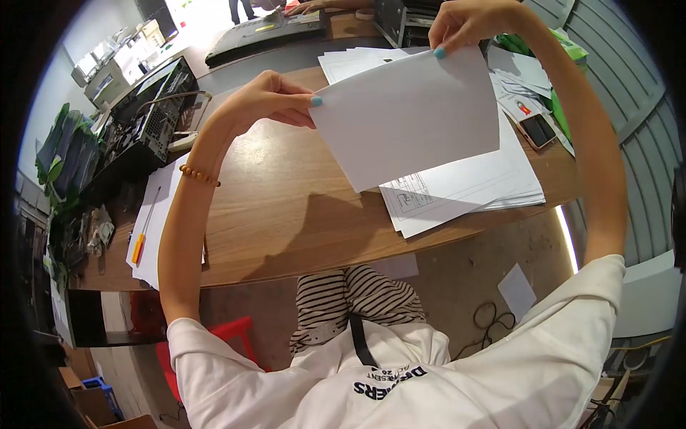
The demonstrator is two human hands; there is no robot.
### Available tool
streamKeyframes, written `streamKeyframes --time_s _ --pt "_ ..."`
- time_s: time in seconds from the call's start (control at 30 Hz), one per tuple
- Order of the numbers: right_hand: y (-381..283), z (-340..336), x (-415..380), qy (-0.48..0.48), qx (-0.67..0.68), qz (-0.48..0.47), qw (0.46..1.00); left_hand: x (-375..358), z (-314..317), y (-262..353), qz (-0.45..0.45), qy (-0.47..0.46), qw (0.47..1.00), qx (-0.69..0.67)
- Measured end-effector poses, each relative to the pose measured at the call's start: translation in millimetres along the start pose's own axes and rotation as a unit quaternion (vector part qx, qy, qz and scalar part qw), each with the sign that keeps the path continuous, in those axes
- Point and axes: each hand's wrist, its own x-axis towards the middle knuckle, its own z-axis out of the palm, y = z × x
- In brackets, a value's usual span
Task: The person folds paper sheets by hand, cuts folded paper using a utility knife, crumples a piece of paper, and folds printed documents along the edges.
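Head view, both hands tracked from my remote station. A plain white rectangular paper sheet [414, 118] is held raised over the stack of white printed papers [493, 175], hiding part of it. Left hand [275, 104]: nearly closed, thumb and fingers pinching the sheet's upper left corner, up and to the left of the stack. Right hand [468, 28]: thumb pressed on the sheet's near face, fingers curled at its top edge near the upper right corner, beyond the stack. The stack lies on the brown wood-grain bench [300, 204], close to its near edge. I log a dark-screened phone [537, 131] just right of the stack. Well left of the stack: a screwdriver with a yellow-orange handle [138, 248] on white paper, and an open black computer case [153, 118] farther back.
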Motion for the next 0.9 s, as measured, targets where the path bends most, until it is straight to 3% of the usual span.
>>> streamKeyframes --time_s 0.07,0.13,0.27,0.37,0.43,0.53,0.6,0.67,0.73,0.8,0.87,0.9 --pt "0 11 -2 0.026 0.026 -0.020 0.999 -6 -2 3 -0.002 0.014 1.000 0.004" --pt "-1 24 -4 0.121 0.083 0.002 0.989 -13 -5 9 0.000 0.020 1.000 -0.005" --pt "8 46 -14 0.110 0.259 -0.098 0.955 -28 -18 10 -0.029 -0.001 0.999 -0.022" --pt "10 69 -11 0.079 0.294 -0.101 0.947 -25 -22 2 -0.041 -0.002 0.999 -0.014" --pt "9 92 -7 0.074 0.358 -0.101 0.925 -13 -18 -1 -0.029 0.108 0.994 0.004" --pt "6 138 11 0.111 0.441 -0.088 0.886 20 -4 -9 -0.024 0.186 0.982 -0.033" --pt "5 168 24 0.132 0.476 -0.069 0.867 53 0 -27 -0.012 0.193 0.981 -0.009" --pt "-4 181 26 0.105 0.493 -0.036 0.863 87 1 -43 -0.030 0.132 0.991 0.005" --pt "-6 174 18 0.112 0.349 -0.012 0.931 112 12 -48 -0.033 0.108 0.992 0.051" --pt "10 166 15 0.198 0.325 0.060 0.923 133 16 -62 -0.039 0.081 0.991 0.095" --pt "51 165 33 0.397 0.217 0.063 0.889 154 23 -81 0.007 0.098 0.993 0.071" --pt "64 161 38 0.428 0.176 0.109 0.880 159 25 -84 0.020 0.096 0.991 0.096"
